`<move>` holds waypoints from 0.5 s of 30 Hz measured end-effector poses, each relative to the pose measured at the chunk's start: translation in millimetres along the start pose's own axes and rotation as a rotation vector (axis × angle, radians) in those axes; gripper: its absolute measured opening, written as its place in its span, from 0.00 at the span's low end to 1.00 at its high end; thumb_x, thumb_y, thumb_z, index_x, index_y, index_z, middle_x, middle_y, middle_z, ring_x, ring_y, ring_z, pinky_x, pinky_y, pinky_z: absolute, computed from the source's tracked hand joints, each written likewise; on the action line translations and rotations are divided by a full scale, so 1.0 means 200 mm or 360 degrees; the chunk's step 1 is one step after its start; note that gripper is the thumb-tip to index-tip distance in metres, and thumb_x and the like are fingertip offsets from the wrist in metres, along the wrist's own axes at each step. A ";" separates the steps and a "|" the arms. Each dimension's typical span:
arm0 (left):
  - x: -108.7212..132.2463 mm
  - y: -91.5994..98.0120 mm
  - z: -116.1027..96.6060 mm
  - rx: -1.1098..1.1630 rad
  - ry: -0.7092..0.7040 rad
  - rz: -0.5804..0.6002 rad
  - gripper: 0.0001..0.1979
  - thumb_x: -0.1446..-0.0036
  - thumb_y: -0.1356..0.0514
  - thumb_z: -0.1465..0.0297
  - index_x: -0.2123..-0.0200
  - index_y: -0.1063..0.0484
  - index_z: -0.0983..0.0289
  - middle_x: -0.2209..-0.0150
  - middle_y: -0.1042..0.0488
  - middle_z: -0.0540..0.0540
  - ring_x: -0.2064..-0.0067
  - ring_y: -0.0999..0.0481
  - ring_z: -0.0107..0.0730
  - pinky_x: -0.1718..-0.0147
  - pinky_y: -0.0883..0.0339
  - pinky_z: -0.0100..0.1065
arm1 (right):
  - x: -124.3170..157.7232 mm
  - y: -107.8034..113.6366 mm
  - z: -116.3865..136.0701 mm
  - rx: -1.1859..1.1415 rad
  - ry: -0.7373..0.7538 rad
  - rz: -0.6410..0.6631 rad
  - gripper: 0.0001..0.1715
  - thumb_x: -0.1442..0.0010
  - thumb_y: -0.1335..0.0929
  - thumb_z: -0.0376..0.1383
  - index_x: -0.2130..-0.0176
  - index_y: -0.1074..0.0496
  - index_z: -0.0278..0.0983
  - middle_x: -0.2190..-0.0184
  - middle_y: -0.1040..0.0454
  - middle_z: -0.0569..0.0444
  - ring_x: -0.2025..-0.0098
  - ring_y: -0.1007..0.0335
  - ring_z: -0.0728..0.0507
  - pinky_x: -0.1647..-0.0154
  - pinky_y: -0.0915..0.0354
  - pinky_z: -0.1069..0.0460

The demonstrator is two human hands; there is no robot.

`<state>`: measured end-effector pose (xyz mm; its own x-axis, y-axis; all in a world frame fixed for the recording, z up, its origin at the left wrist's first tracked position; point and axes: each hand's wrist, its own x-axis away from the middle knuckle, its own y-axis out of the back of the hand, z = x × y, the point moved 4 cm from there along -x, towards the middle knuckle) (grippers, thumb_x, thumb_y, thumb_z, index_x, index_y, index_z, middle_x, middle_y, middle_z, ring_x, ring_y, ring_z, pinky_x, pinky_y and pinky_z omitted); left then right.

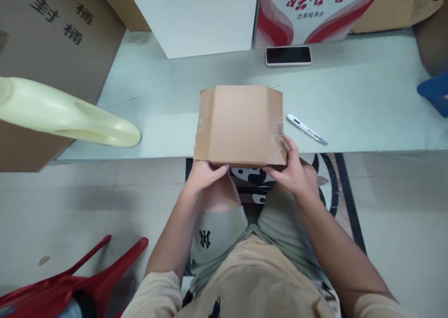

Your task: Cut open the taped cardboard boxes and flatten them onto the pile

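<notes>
A brown cardboard piece (241,122) with creased side flaps lies over the table's front edge, between my two hands. My left hand (206,174) grips its near left corner, the thumb along the front edge and the other fingers hidden beneath. At the near right corner, my right hand (291,168) holds the cardboard, thumb at the front edge and a finger against the right flap. Just right of the cardboard rests a white utility knife (306,129), its blade tip pointing toward the lower right.
Behind the cardboard, a phone (288,55) lies before a red-and-white carton (315,14) and a white box (203,19). A pale yellow curved object (70,115) juts in from the left, before a large brown carton (70,42). A red chair (84,280) stands lower left.
</notes>
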<state>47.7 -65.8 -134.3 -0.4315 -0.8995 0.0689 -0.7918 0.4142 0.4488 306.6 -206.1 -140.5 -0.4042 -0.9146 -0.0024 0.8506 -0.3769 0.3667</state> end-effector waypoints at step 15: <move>0.04 0.04 0.05 0.0097 0.0093 -0.0090 0.42 0.61 0.26 0.41 0.51 0.23 0.66 0.50 0.19 0.70 0.42 0.19 0.63 0.38 0.26 0.59 | 0.03 -0.05 0.07 -0.0225 -0.0177 -0.0221 0.37 0.49 0.24 0.47 0.42 0.29 0.41 0.40 0.25 0.43 0.44 0.22 0.33 0.39 0.24 0.35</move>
<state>33.8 -69.4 -138.8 -0.3607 -0.9276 0.0977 -0.8399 0.3685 0.3985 290.8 -205.3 -130.7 -0.5487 -0.8338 0.0615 0.8196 -0.5219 0.2362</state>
